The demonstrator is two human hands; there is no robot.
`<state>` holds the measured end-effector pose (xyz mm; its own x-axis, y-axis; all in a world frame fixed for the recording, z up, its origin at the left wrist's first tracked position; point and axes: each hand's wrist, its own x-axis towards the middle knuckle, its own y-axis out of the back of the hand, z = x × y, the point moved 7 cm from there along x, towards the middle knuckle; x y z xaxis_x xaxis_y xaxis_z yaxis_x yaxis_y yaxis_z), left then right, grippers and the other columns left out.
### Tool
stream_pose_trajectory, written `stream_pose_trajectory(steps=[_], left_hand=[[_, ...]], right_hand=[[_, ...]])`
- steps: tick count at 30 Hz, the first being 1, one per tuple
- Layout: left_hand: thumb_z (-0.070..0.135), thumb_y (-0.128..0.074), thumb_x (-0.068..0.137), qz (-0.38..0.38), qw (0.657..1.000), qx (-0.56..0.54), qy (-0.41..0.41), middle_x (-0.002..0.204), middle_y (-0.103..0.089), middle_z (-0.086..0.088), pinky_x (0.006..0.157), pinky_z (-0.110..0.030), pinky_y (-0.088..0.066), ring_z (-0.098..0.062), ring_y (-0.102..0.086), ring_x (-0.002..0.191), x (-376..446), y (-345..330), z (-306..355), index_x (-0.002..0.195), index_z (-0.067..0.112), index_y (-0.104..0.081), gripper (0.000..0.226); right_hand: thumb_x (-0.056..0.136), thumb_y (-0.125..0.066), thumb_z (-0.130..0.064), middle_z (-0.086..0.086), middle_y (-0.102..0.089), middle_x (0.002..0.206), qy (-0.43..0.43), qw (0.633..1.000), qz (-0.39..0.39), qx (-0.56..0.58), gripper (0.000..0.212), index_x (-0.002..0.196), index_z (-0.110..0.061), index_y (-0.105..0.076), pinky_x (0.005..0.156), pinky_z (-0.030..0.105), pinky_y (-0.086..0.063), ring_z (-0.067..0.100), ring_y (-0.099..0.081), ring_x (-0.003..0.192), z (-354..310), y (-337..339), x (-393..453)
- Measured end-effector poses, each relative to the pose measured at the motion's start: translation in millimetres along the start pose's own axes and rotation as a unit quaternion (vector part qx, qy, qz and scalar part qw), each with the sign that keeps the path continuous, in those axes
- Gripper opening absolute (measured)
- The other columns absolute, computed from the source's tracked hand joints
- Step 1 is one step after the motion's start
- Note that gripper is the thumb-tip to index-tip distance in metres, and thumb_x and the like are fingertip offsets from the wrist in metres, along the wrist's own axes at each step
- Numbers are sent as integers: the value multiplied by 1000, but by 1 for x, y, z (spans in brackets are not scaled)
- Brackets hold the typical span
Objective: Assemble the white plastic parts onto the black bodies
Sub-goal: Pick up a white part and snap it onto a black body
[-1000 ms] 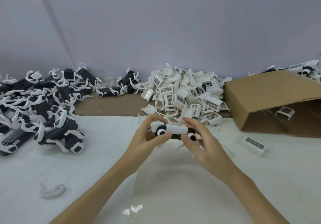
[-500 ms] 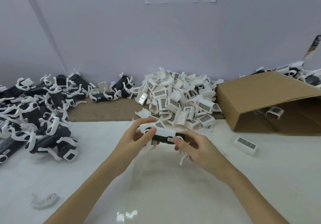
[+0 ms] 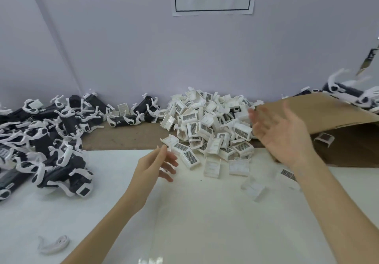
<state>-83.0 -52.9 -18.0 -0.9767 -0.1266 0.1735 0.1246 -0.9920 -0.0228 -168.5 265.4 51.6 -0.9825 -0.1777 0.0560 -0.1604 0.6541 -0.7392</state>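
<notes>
Both hands are empty right now: left hand [image 3: 158, 166] loosely spread over the bench [image 3: 205, 222], right hand [image 3: 281, 132] spread wide. Looks like between units. White parts [image 3: 207, 128] are heaped mid-back edge, black bodies [image 3: 41, 140] piled along the left edge; next grab needs one of each.

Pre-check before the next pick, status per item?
1. Left hand free: ok, fingers relaxed, holding nothing.
2. Right hand free: ok, open, raised, blurred.
3. White parts pile stocked: ok.
4. Black bodies on the left available: ok, though whether any still lack white parts, cannot tell.
5. White table in front free for assembly: ok.
6. Stray white clip out of the way: ok.
</notes>
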Motion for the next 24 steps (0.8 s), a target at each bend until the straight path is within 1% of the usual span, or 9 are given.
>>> stream_pose_trajectory(steps=[2, 5, 9, 11, 13, 15, 18, 21, 24], left_hand=[[37, -53, 108, 7, 999, 39, -17, 91, -72, -18, 62, -36, -58, -25, -67, 78, 0, -1, -1, 94, 2, -73, 43], [27, -52, 112, 38, 992, 110, -39, 88, -74, -7, 64, -33, -58, -19, -66, 77, 1, -1, -4, 93, 9, -74, 34], [29, -56, 110, 123, 963, 233, -64, 93, -72, 6, 70, -20, -48, -8, -63, 82, 29, 9, -7, 96, 21, -71, 22], [29, -57, 109, 151, 941, 294, -76, 101, -67, 0, 81, -20, -48, -13, -62, 95, 62, 20, -5, 100, 17, -71, 20], [28, -58, 107, 161, 915, 367, -56, 118, -60, -8, 104, -34, -45, -27, -56, 116, 104, 37, -5, 110, 13, -72, 20], [25, -59, 105, 155, 869, 470, -7, 140, -47, -15, 115, -41, -33, -37, -40, 134, 144, 61, -10, 125, 14, -71, 26], [19, -58, 99, 149, 803, 573, 59, 159, -25, -23, 122, -51, -28, -47, -19, 148, 183, 103, -24, 145, 27, -60, 47], [38, -63, 102, 142, 802, 566, 129, 173, -6, -22, 127, -56, -18, -45, -4, 159, 205, 134, -47, 162, 33, -38, 65], [54, -62, 101, 132, 807, 548, 178, 177, -4, -13, 128, -56, -14, -37, -7, 163, 218, 145, -65, 169, 28, -20, 84]], right_hand=[[98, -63, -46, 9, -75, 111, -27, 998, -2, -63, 48, 125, -7, -70, 71, 27, -60, 20, -73, 90, 31, 4, -7], [103, -57, -39, 10, -72, 90, -35, 987, 17, -157, 39, 112, -5, -75, 67, 29, -55, 19, -68, 73, 77, 15, -19], [110, -52, -23, 9, -73, 82, 71, 918, -6, -389, 29, 100, -10, -75, 62, 27, -49, 22, -65, 70, 106, 16, -23], [109, -54, -20, 1, -72, 82, 129, 870, -29, -475, 24, 96, -19, -74, 64, 21, -49, 17, -67, 72, 110, 10, -20], [107, -56, -19, -8, -72, 83, 163, 838, -30, -520, 22, 94, -27, -72, 68, 17, -50, 11, -68, 74, 111, 7, -14], [106, -58, -19, -16, -71, 84, 183, 819, -20, -544, 20, 95, -30, -70, 69, 17, -50, 9, -68, 77, 111, 7, -9], [106, -58, -19, -18, -70, 84, 194, 814, -17, -547, 20, 95, -31, -69, 65, 14, -49, 9, -68, 77, 113, 10, -6], [105, -59, -21, -20, -69, 85, 210, 794, -26, -570, 20, 93, -33, -69, 67, 15, -49, 9, -67, 78, 113, 9, -6], [104, -60, -22, -21, -69, 86, 210, 785, -22, -582, 19, 92, -33, -69, 70, 19, -51, 9, -67, 78, 113, 11, -4]])
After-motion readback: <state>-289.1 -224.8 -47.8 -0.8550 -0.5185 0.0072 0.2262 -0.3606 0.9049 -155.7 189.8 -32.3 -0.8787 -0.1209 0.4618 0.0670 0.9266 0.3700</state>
